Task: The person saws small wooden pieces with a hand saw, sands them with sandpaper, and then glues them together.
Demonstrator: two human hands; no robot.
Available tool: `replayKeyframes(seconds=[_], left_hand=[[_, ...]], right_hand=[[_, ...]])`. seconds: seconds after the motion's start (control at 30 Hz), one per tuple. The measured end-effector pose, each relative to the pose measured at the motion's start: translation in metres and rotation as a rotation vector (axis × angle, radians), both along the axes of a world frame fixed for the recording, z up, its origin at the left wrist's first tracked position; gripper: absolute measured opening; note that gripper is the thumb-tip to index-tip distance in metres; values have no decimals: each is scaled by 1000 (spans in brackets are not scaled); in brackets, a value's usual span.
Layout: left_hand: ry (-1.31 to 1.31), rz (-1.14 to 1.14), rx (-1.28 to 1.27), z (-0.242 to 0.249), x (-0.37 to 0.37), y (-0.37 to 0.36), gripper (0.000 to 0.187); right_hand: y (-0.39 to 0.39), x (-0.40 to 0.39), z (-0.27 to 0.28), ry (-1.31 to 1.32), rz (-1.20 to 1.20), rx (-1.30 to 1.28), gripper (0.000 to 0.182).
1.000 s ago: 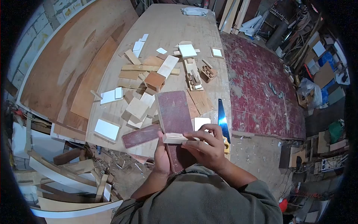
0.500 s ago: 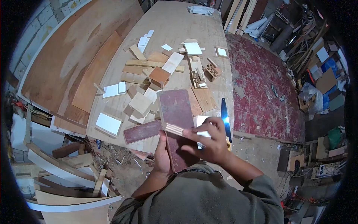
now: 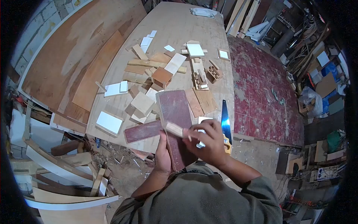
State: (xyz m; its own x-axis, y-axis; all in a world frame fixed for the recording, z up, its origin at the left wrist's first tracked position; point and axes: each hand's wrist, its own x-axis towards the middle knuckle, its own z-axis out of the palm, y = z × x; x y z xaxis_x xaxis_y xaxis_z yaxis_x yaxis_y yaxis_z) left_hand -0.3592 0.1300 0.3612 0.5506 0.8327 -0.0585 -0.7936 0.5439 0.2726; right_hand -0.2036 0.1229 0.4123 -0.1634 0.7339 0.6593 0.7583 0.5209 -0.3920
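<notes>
My left hand (image 3: pixel 163 156) is closed on the near left edge of a reddish-brown sanding board (image 3: pixel 174 106), thumb on its face and the other fingers hidden behind. The board tilts up in front of my body. My right hand (image 3: pixel 209 143) pinches a small plywood block (image 3: pixel 173 129) against the board's face. Both the block and the right fingertips are a little blurred. A second reddish-brown board (image 3: pixel 141 131) lies flat on the table just left of the first. Beside my right hand rests a handsaw (image 3: pixel 225 121) with a yellow handle, partly hidden by the hand.
The wooden worktable (image 3: pixel 175 26) carries several scrap pieces. Among them are a white-faced panel (image 3: pixel 109 124), a brown block (image 3: pixel 161 77) and thin wood sheets (image 3: pixel 205 101). Curved white-edged strips (image 3: pixel 63 168) stand at left. Red worn flooring (image 3: pixel 261 89) lies to the right.
The plywood block has turned slightly on the board, so its layered edge shows less plainly. My right hand has moved a little left and down. The left hand keeps its hold.
</notes>
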Motion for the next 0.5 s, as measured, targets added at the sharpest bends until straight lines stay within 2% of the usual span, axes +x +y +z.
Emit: replayKeyframes(seconds=[0.1,0.17,0.23,0.3,0.33,0.37,0.43,0.47,0.5], left_hand=[[1,2,48,3,1,-4,65],[23,44,-58,14,3,-6,65],[54,41,-72,5,-2,-5,66],[-161,-186,-25,-1,-8,-2,66],[-67,-74,0,0,-7,-6,69],[-24,14,19,3,-3,-9,72],[86,-2,-50,16,-4,-11,72],[18,-87,-93,5,-8,-10,70],[-44,-173,-141,4,-12,-9,68]], right_hand=[[1,1,7,-20,19,-21,37],[13,7,8,140,-11,-162,37],[4,2,6,177,-4,-182,36],[-10,-5,11,26,165,-115,34],[-5,-2,9,2,128,-9,36],[7,10,1,-52,99,-39,31],[16,14,12,-41,-41,-20,29],[5,13,-5,-148,160,-14,29],[-11,-5,11,-57,253,-1,31]])
